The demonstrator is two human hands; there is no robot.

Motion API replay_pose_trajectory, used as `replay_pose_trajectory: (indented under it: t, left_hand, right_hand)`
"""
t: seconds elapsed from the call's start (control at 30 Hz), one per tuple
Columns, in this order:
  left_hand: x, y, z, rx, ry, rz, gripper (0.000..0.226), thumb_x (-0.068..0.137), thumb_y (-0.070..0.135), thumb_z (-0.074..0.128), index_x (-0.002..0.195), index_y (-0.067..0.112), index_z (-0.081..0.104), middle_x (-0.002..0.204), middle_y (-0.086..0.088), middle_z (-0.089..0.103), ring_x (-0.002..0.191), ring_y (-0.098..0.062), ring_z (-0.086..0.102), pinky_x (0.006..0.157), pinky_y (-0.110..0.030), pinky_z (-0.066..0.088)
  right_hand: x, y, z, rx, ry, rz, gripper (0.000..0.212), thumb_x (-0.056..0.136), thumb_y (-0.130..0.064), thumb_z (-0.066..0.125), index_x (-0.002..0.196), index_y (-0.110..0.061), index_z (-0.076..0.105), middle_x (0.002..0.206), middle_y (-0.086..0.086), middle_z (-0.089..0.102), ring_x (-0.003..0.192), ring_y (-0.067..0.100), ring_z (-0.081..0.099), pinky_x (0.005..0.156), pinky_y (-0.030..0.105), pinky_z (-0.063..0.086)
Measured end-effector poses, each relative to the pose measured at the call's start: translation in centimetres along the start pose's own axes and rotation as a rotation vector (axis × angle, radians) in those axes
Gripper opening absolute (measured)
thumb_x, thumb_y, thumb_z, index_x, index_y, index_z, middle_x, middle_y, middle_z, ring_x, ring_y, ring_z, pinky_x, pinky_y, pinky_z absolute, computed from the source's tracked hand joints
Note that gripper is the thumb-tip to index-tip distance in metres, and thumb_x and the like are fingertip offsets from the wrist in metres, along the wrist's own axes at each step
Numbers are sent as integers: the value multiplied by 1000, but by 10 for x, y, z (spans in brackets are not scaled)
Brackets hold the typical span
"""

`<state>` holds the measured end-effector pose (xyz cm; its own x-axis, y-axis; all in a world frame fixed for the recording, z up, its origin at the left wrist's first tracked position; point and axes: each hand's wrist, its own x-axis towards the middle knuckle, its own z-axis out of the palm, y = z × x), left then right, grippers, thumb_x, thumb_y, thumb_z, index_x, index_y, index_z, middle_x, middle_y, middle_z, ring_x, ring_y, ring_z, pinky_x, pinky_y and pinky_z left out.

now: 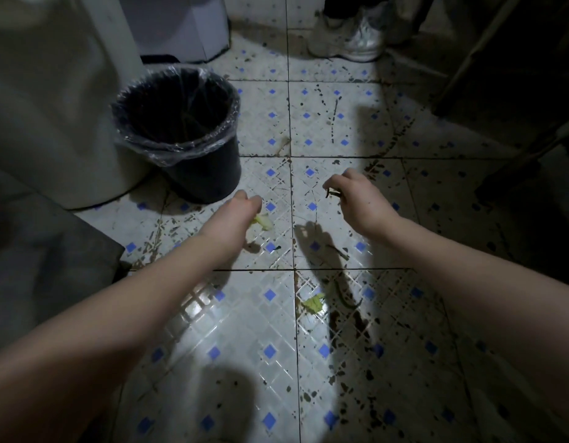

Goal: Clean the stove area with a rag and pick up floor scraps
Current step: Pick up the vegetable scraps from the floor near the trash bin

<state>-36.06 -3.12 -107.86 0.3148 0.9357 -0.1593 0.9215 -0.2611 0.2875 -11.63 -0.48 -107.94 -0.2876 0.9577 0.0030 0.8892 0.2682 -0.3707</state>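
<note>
Left hand (241, 207) pinches a limp pale leaf (263, 220), right hand (355, 201) a dark stringy scrap (332, 194); the lower-centre floor leaf (313, 303) looks flimsy, best nipped edgewise.

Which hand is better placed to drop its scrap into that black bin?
Left, most likely. The left hand, gripping a pale leaf scrap, sits just beside the bin. The right hand, pinching dark stems, is farther across the tiles.

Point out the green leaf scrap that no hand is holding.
The bright leaf lying on the floor tile between the forearms, apart from both hands. The paler leaf is held in the left hand.
</note>
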Motion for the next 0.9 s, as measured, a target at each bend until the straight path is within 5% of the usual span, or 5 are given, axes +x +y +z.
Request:
replay_pose_trajectory:
  t: [0.27, 0.47, 0.63, 0.9]
  left_hand:
    - [11, -10, -70, 44, 167, 23, 18, 86, -3, 53, 104, 1, 52, 101, -17, 44, 85, -32, 53, 78, -47, 48]
    - [8, -34, -113, 19, 361, -76, 22, 86, -4, 50, 105, 7, 53, 105, -17, 41, 86, -34, 49, 77, -41, 41]
    - [4, -63, -130, 66, 388, -140, 27, 83, -6, 48, 107, 5, 53, 108, -20, 42, 86, -35, 48, 70, -36, 36]
    - [17, -85, -134, 14, 432, -248, 21, 84, -7, 48, 104, -1, 54, 108, -21, 43, 91, -32, 49, 81, -46, 44]
  right_hand:
    - [34, -52, -25, 7, 80, -100, 53, 83, 16, 41, 123, -16, 54, 114, 10, 49, 101, 29, 50, 81, 45, 50]
    - [62, -85, -33, 67, 148, -136, 53, 82, 17, 41, 121, -15, 56, 115, 10, 51, 107, 28, 50, 84, 43, 50]
    - [85, -107, -32, 73, 171, -197, 52, 82, 15, 42, 120, -17, 56, 111, 9, 51, 103, 27, 50, 80, 45, 51]
    - [115, -131, -17, 48, 145, -280, 54, 80, 12, 41, 120, -21, 54, 111, 7, 47, 104, 27, 45, 76, 47, 48]
